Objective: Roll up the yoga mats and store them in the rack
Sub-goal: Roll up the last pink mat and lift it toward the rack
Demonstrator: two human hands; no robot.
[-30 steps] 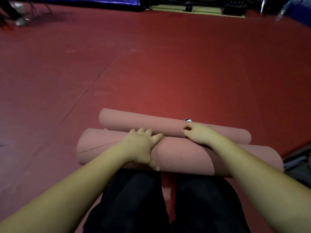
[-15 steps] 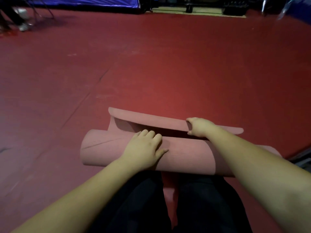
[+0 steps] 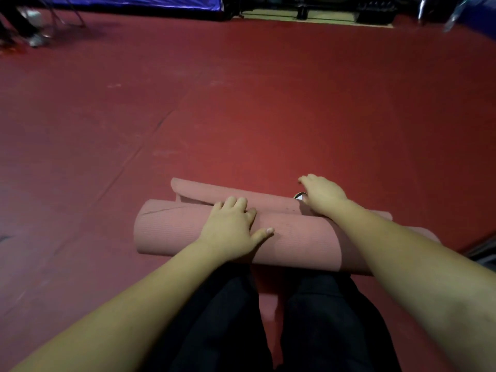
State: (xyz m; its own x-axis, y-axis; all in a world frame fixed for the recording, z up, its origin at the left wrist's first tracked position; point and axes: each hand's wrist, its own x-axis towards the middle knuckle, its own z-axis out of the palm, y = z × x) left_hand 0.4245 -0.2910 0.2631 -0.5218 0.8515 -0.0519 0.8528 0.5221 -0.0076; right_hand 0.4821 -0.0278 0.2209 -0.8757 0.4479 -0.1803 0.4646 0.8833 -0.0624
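A pink yoga mat (image 3: pixel 188 226) lies rolled into a thick tube across the red floor just in front of my knees. Its loose outer end (image 3: pixel 230 193) curls up along the far side of the roll. My left hand (image 3: pixel 230 229) presses flat on top of the roll near its middle, fingers spread. My right hand (image 3: pixel 322 194) rests palm down on the loose end further right, fingers reaching over its far edge. A small round dark-and-white object (image 3: pixel 300 196) peeks out beside that hand. The mat's right end is hidden behind my right forearm.
Red padded flooring (image 3: pixel 268 103) stretches ahead and to both sides. A grey metal frame (image 3: pixel 483 251) pokes in at the right edge. Far off are a blue pad (image 3: pixel 134 1), dark equipment (image 3: pixel 375 12) and a person's shoes (image 3: pixel 35 40) at top left.
The loose end, lifted off the roll half a second ago, now lies closer against it. My right hand moved forward over its far edge. My left hand stays on the roll.
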